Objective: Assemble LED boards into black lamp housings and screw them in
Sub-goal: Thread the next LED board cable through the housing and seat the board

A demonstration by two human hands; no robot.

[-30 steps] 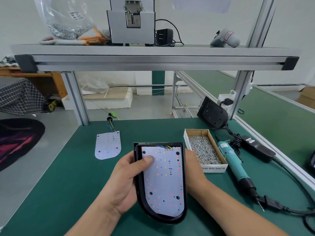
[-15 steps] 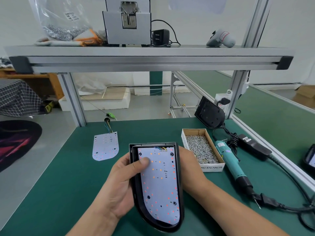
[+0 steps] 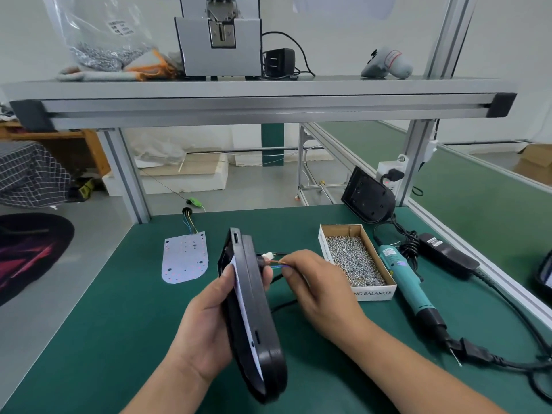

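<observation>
1 black lamp housing (image 3: 257,324) held on edge at frame centre, 2 hands on it.
The left hand (image 3: 206,333) grips it over the green worktop (image 3: 119,324), with the white edge of 1 LED board (image 3: 243,303) showing inside, while the right hand (image 3: 322,288) pinches the coloured wires (image 3: 276,263) at its back. 1 loose LED board (image 3: 185,258) lies flat left of centre. Right of centre are 1 second housing (image 3: 369,198), 1 box of screws (image 3: 373,292) and 1 screwdriver (image 3: 409,285).

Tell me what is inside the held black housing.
A white LED board sits in the black housing, gripped by the left hand; only its edge shows. Its face is hidden by the rim. The right hand pinches wires behind it.
</observation>
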